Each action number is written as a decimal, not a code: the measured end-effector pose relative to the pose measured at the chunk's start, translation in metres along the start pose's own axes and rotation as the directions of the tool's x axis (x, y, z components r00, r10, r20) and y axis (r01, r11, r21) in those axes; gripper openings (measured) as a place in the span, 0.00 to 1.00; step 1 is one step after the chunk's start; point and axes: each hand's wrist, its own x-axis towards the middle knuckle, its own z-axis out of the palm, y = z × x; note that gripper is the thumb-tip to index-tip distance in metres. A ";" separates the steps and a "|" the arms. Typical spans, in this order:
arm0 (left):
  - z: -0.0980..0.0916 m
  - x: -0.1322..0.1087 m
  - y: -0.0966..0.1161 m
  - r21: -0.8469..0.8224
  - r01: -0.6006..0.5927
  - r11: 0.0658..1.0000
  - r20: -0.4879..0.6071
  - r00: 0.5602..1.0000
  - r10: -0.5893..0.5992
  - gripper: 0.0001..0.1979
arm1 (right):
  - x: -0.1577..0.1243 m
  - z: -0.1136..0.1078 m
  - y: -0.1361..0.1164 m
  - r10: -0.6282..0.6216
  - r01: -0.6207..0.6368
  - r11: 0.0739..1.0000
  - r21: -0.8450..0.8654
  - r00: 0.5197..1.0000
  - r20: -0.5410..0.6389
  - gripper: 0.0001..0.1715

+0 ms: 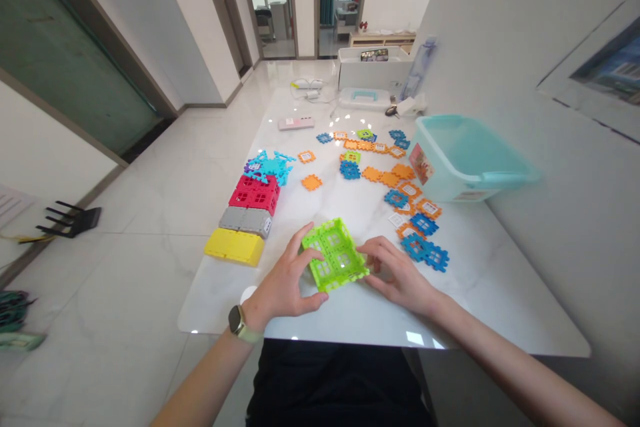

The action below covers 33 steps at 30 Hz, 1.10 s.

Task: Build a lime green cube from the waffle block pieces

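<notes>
A lime green block assembly [334, 253] made of square window tiles lies on the white table [470, 293] in front of me. My left hand [287, 283], with a watch on its wrist, grips the assembly's left side with thumb and fingers. My right hand [397, 273] holds its right edge with curled fingers. Just right of my right hand lie blue tiles [426, 250].
Yellow [234, 246], grey [246, 220] and red [255, 193] block assemblies sit in a row at the table's left edge, with a cyan pile [273, 165] beyond. Orange and blue tiles [395, 177] are scattered mid-table. A teal bin [463, 157] stands by the right wall.
</notes>
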 end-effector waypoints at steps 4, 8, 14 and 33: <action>0.000 0.000 -0.001 0.000 0.023 1.000 -0.009 1.000 -0.023 0.18 | 0.010 -0.011 0.005 -0.008 0.003 0.999 0.034 0.990 0.140 0.17; -0.001 0.001 -0.001 0.014 0.016 1.000 0.010 1.000 -0.017 0.19 | 0.022 -0.025 0.003 -0.038 0.012 0.995 0.101 0.965 0.258 0.21; 0.003 0.007 -0.003 0.011 0.051 0.999 0.031 0.998 -0.051 0.30 | 0.030 -0.027 0.008 -0.031 -0.010 0.989 0.148 0.962 0.270 0.18; 0.002 0.022 -0.021 -0.023 0.008 1.000 0.085 0.996 -0.006 0.43 | 0.030 -0.019 0.030 0.005 -0.020 0.998 0.052 0.964 0.267 0.75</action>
